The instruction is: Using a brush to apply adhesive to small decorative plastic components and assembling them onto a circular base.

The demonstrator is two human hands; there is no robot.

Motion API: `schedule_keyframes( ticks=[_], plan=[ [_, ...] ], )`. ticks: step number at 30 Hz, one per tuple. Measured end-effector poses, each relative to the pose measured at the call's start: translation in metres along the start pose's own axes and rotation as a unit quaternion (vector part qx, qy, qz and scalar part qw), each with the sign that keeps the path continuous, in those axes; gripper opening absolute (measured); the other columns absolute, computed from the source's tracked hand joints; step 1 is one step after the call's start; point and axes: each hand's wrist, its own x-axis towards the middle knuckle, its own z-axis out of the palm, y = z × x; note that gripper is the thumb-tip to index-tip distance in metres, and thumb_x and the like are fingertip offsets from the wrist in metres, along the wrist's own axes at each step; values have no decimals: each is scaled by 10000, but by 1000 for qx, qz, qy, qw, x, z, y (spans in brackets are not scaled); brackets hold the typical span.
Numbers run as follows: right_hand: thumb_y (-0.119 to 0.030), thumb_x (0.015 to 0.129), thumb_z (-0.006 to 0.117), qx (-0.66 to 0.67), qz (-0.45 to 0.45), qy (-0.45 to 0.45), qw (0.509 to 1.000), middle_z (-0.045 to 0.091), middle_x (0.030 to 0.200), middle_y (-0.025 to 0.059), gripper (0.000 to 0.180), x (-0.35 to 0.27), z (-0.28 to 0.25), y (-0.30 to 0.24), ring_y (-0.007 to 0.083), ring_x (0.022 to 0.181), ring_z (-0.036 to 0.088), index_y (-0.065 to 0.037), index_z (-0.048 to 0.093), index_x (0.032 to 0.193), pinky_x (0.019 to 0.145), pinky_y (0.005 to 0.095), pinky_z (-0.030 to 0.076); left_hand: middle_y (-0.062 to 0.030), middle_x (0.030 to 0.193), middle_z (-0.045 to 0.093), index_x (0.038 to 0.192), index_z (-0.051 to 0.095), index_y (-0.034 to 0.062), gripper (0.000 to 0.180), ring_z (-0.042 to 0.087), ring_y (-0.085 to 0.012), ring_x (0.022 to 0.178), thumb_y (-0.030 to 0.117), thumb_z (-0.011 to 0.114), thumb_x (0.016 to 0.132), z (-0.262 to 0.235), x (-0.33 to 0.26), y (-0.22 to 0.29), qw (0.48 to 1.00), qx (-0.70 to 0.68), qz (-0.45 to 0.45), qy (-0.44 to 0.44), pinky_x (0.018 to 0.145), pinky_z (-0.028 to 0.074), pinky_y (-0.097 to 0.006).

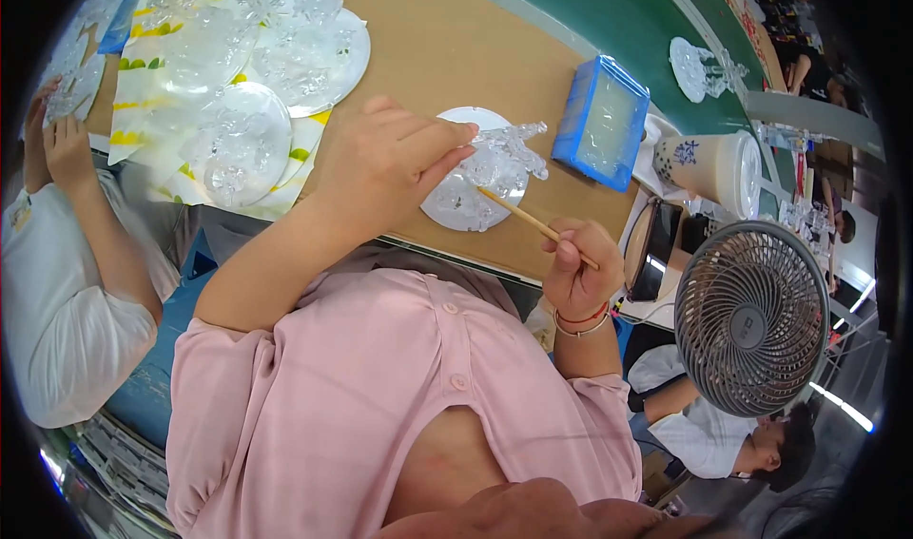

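In front of me a white round disc lies on the brown board, with a clear plastic piece of branching shape on it. My left hand is closed, thumb and fingers pinched at the near-left end of this clear piece. My right hand grips a thin wooden stick. Its far tip points at the disc, just below the clear piece; whether it touches cannot be made out. Right of the disc stands a blue rectangular tray with something clear and shiny inside.
More white discs with clear pieces rest on a patterned sheet at left. A lidded drink cup, a dark flat device and a grey fan stand at right. Another person's hands work at far left.
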Motion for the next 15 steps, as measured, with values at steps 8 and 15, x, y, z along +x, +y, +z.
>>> schedule_keyframes(
  ticks=[8, 15],
  plan=[
    [-176, 977, 481, 137, 79, 7, 987, 638, 875, 202, 180, -6, 12, 1, 241, 716, 666, 3, 475, 964, 656, 326, 529, 24, 726, 638, 842, 681, 118, 143, 565, -140, 699, 102, 756, 721, -1, 5, 1, 999, 25, 27, 19, 921, 454, -402],
    [-83, 936, 508, -8, -58, -84, 995, 632, 888, 215, 101, 25, 0, -17, 266, 708, 659, 13, 495, 911, 624, 333, 535, 21, 692, 614, 821, 672, 105, 122, 562, -146, 700, 103, 747, 725, -2, 8, 0, 998, 41, 51, 1, 940, 455, -395]
  ],
)
